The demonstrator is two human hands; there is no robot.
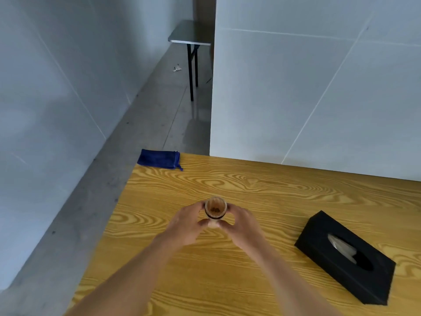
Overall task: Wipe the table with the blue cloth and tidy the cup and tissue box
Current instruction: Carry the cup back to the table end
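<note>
Cup (215,209) stands upright, seemingly on the table (273,190), with left hand (186,224) and right hand (242,224) curled around it.

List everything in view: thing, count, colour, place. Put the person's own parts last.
table: one, yellow wood grain, fills the lower frame.
cup: one, clear glass with a dark band and something brown inside, upright near the table's middle.
blue cloth: one, dark blue, folded, at the table's far left corner.
tissue box: one, black, on the table's right side, a tissue showing in its slot.
small table: one, grey top with black legs, far back on the floor.
scrap: one, white, on the floor near the small table; too small to identify.
wall panels: pale grey, behind and to the left.
left hand: one, wrapped around the cup's left side.
right hand: one, wrapped around the cup's right side.
</note>
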